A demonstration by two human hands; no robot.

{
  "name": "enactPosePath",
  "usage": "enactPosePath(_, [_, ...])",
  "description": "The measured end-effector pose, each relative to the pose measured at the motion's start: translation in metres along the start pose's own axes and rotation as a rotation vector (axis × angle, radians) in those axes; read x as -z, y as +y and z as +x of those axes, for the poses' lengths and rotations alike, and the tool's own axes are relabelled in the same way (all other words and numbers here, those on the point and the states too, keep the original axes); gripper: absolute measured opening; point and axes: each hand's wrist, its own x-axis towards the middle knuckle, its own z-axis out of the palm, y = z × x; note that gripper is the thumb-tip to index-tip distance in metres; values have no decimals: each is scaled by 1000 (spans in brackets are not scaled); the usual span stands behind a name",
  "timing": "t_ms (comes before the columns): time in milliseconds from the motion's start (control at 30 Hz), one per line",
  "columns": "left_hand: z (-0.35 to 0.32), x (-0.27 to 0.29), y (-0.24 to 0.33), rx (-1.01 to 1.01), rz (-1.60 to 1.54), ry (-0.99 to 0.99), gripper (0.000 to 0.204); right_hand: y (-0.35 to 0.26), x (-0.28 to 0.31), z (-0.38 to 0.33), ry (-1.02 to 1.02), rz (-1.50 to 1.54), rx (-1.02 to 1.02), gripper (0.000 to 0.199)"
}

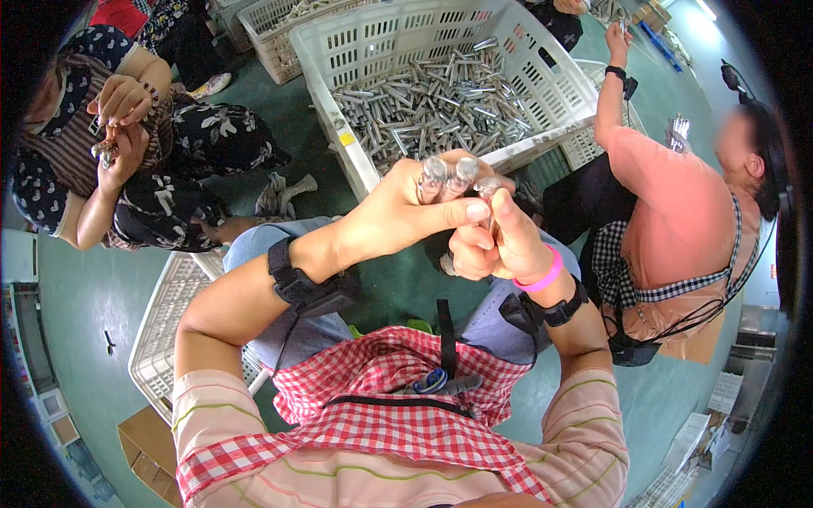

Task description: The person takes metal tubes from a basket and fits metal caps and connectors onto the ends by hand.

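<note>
In front of the big crate, my two hands meet over my lap. My left hand (398, 212) is closed around two shiny metal pieces with rounded ends (449, 173), their lower parts hidden in my fingers. My right hand (515, 244) pinches another slim metal piece (487, 188) upright between thumb and fingers. The left thumb reaches across and touches it or lies just against it; which of the two I cannot tell. A white slotted plastic crate (339, 165) stands beyond, heaped with many loose silver metal tubes (432, 102).
At the left, a seated person (140, 161) handles small metal parts. Another person (669, 203) in a pink top sits close on my right, one arm raised. A second white crate (165, 330) lies by my left elbow, with a cardboard box (144, 449) nearer on the green floor.
</note>
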Motion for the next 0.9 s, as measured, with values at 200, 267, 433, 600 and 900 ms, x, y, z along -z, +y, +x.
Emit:
enactPosePath(200, [-3, 2, 3, 131, -27, 24, 33, 2, 2, 10, 28, -63, 46, 54])
enactPosePath(267, [-1, 3, -3, 78, -22, 9, 31, 1, -1, 8, 138, -106, 26, 58])
enactPosePath(433, [2, -10, -5, -73, 12, 225, 24, 4, 5, 5, 295, -221, 83, 58])
enactPosePath(600, [-1, 5, 3, 49, 78, 229, 20, -3, 5, 1, 479, -727, 254, 54])
enactPosePath(900, [-2, 2, 3, 118, -29, 152, 25, -6, 5, -1, 554, -1133, 313, 41])
